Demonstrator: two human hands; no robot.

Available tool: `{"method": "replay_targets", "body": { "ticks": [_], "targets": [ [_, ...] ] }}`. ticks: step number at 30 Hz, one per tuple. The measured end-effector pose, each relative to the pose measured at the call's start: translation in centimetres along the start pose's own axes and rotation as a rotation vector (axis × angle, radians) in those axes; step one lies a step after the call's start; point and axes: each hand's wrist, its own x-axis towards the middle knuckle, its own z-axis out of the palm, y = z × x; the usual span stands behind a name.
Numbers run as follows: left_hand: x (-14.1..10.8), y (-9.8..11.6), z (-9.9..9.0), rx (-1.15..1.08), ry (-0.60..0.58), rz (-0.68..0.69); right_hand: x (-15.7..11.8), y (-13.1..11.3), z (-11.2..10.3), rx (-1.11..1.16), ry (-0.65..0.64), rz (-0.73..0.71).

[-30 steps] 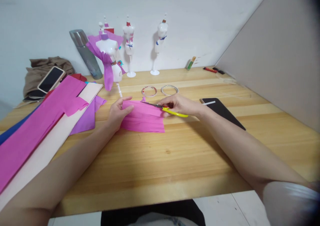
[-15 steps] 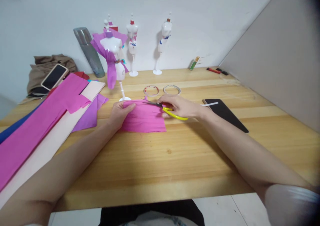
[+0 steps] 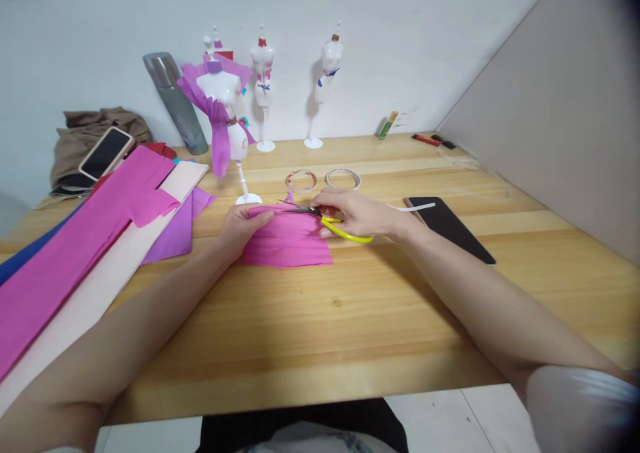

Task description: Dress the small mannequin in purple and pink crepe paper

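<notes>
My left hand [image 3: 243, 229] pinches the upper left edge of a pink crepe paper piece [image 3: 287, 245] that hangs just over the table. My right hand [image 3: 350, 211] is closed round the yellow handles of a pair of scissors [image 3: 350, 231]. Their dark blades point left along the top edge of the paper, slightly apart, near my left thumb. A small pink scrap [image 3: 289, 197] shows just beyond the blades. Behind my left hand stands a white mini mannequin [image 3: 223, 89] draped in purple crepe paper.
Folded crepe paper strips [image 3: 100, 233] and a phone [image 3: 107, 153] lie at left, by a grey bottle [image 3: 177, 106]. Two tape rolls [image 3: 343, 178] lie beyond my hands. More mannequins [image 3: 330, 59] stand by the wall. A black tablet-like slab [image 3: 453, 229] lies at right.
The scissor blades have opened a little along the paper's top edge. Both hands stay nearly in place, and the view has shifted slightly.
</notes>
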Motion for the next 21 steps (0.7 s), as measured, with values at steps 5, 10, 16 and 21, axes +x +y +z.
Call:
{"method": "replay_targets", "body": {
  "ticks": [5, 10, 16, 21],
  "targets": [
    [-0.04, 0.09, 0.06, -0.003, -0.013, -0.022, 0.17, -0.14, 0.24, 0.01, 0.008, -0.017],
    [0.06, -0.12, -0.02, -0.016, 0.007, -0.014, 0.29, 0.37, 0.55, 0.036, 0.047, -0.054],
    [0.01, -0.03, 0.03, -0.021, 0.006, -0.021, 0.34, 0.25, 0.57, 0.033, 0.045, -0.056],
    [0.02, -0.01, 0.06, -0.045, 0.001, -0.029, 0.38, 0.32, 0.5, 0.032, 0.027, -0.045]
  ]
}}
